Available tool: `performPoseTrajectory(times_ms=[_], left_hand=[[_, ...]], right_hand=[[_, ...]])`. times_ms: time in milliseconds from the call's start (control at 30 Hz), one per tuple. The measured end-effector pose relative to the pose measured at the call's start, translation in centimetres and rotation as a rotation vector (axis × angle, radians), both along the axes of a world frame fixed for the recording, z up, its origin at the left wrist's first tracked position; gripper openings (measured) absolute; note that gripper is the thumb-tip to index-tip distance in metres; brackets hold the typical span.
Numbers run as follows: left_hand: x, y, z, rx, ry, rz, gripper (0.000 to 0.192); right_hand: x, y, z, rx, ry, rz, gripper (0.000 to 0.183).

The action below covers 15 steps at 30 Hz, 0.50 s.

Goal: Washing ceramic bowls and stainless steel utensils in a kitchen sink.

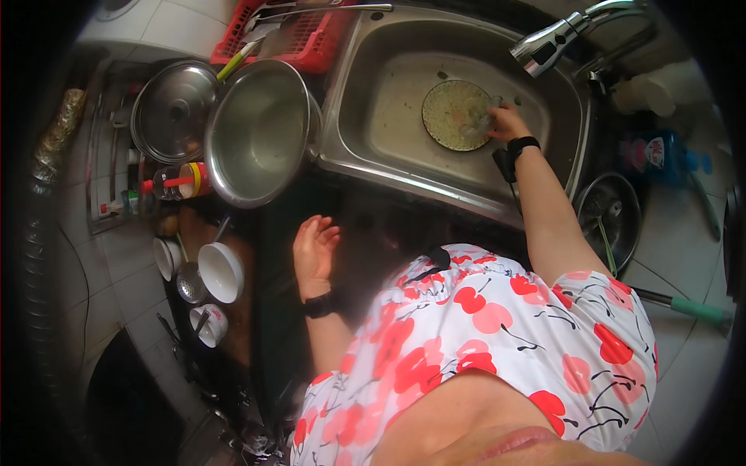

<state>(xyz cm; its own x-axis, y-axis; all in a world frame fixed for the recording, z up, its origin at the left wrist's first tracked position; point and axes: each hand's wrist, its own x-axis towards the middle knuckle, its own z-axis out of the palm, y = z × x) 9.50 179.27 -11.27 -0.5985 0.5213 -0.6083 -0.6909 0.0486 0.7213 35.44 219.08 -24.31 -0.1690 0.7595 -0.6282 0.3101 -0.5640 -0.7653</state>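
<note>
In the steel sink lies a round, shallow dish or pan with a dark rim and a speckled, yellowish surface. My right hand is over its right edge, fingers bent around a greyish, see-through item too blurred to name. Dark bands circle both wrists. My left hand hangs in front of the counter with its fingers loosely curled and nothing in it. Nearest to that hand is a large steel basin, which appears to contain clear liquid.
A chrome faucet reaches over the sink's far right corner. Behind the basin are a red plastic basket with utensils and a steel lid. White bowls stand at left. A steel bowl and a blue bottle stand right.
</note>
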Motion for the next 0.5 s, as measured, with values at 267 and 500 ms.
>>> performPoseTrajectory(times_ms=[267,500], left_hand=[[1.8,7.1,1.6,-0.025,0.167,-0.228,0.016],[0.2,14.8,0.2,0.001,0.159,-0.410,0.015]], right_hand=[[1.2,3.0,-10.6,0.247,-0.509,0.229,0.028],[0.7,2.5,-9.9,-0.291,-0.239,0.111,0.020]])
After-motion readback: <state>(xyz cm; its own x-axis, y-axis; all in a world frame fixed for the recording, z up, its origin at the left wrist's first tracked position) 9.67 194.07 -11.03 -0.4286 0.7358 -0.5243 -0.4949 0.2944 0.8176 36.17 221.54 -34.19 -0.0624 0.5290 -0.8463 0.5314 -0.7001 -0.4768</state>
